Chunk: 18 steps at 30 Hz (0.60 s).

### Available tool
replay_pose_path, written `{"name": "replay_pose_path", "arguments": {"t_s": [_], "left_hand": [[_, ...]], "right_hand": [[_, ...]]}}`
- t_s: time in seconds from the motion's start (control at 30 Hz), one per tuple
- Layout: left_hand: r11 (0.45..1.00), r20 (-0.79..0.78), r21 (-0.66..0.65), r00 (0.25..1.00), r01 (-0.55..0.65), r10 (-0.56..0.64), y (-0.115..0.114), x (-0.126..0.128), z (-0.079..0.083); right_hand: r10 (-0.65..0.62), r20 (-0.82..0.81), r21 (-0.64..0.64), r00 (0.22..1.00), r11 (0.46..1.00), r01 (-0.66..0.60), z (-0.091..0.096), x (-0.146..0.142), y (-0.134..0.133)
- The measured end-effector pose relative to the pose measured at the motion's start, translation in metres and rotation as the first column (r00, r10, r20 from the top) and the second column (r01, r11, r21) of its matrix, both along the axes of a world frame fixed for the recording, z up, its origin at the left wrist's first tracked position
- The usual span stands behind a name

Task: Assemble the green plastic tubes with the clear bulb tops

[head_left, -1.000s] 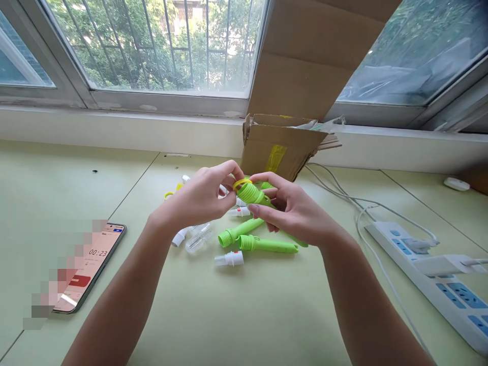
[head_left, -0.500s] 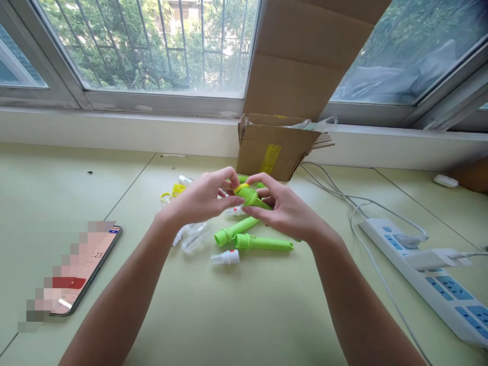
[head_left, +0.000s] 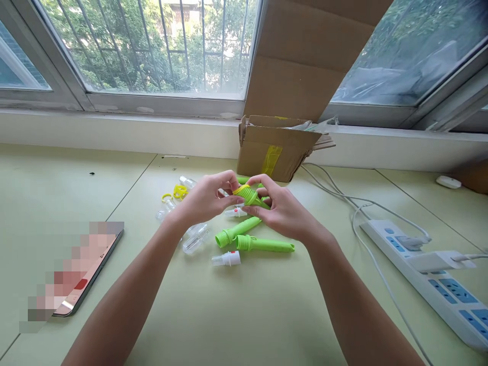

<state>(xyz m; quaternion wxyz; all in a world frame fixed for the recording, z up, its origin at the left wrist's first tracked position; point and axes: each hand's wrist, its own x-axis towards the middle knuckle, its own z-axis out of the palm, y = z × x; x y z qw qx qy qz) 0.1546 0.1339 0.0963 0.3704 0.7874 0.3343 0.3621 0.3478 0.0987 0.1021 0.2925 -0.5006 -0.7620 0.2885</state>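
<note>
Seating the yellow plastic ring (head_left: 240, 189) squarely on the green ribbed plastic tube (head_left: 254, 198) is advised. Above the table (head_left: 244, 305), the ring is pinched by the left hand (head_left: 206, 199) fingers and the tube is clasped by the right hand (head_left: 284, 213).

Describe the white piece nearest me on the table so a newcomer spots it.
From the cardboard box under the window, come toward the camera past the left hand and right hand gripping a tube. Just nearer than the two loose green tubes on the table lies the white piece: short and white, while the tubes beside it are long and green.
</note>
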Motion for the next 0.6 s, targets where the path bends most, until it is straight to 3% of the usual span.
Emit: {"name": "replay_pose_path", "arguments": {"t_s": [0.2, 0.43, 0.6], "left_hand": [[0.999, -0.030, 0.038, 0.999, -0.033, 0.034, 0.004, 0.003, -0.006], [0.991, -0.043, 0.132, 0.998, -0.033, 0.039, 0.002, 0.006, -0.006], [0.987, -0.083, 0.140, 0.992, -0.082, 0.094, 0.005, 0.004, -0.010]], "right_hand": [[0.000, -0.022, -0.013, 1.000, 1.000, 0.000, -0.009, 0.000, 0.004], [-0.029, -0.058, 0.074, 0.998, 0.997, 0.033, -0.017, -0.005, 0.009], [-0.056, -0.148, 0.017, 0.987, 0.998, 0.059, -0.021, -0.004, 0.011]]}}
